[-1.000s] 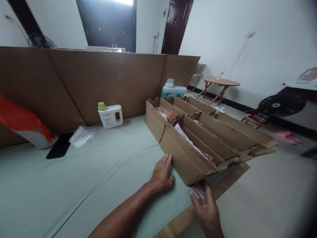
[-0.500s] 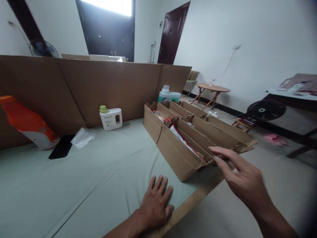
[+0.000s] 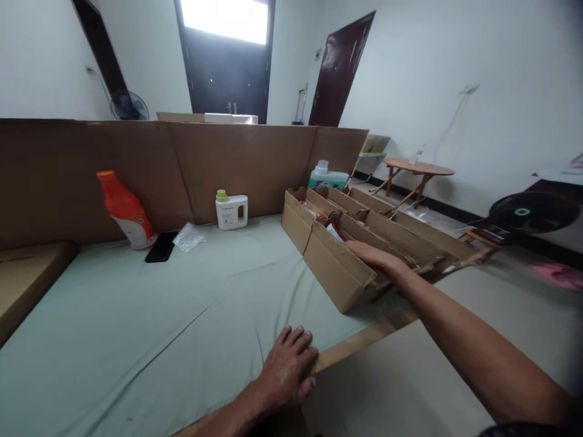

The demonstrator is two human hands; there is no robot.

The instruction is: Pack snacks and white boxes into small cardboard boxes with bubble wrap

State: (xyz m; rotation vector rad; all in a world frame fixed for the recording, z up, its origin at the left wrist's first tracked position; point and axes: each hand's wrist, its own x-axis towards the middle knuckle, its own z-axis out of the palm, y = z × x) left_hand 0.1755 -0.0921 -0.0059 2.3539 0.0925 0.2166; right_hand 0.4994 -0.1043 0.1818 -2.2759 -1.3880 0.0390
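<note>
A long cardboard box (image 3: pixel 334 273) with several lengthwise compartments lies on the pale green sheet (image 3: pixel 150 328). My right hand (image 3: pixel 376 255) reaches into the nearest compartment, palm down, over a red and white packet (image 3: pixel 334 231); whether the fingers grip anything is hidden. My left hand (image 3: pixel 289 367) rests flat on the sheet near its wooden front edge, fingers spread, holding nothing.
A tall cardboard wall (image 3: pixel 182 167) runs behind the sheet. Against it stand an orange bottle (image 3: pixel 125 209), a white jug with green cap (image 3: pixel 231 211) and a teal jug (image 3: pixel 325 178). A black phone (image 3: pixel 160 247) and bubble wrap (image 3: pixel 189 237) lie nearby. A round table (image 3: pixel 416 170) and fan (image 3: pixel 528 211) stand right.
My right hand moved from under the box's near end, up and forward into the nearest compartment. My left hand drew back from the box side to the sheet's front edge. The view widened left.
</note>
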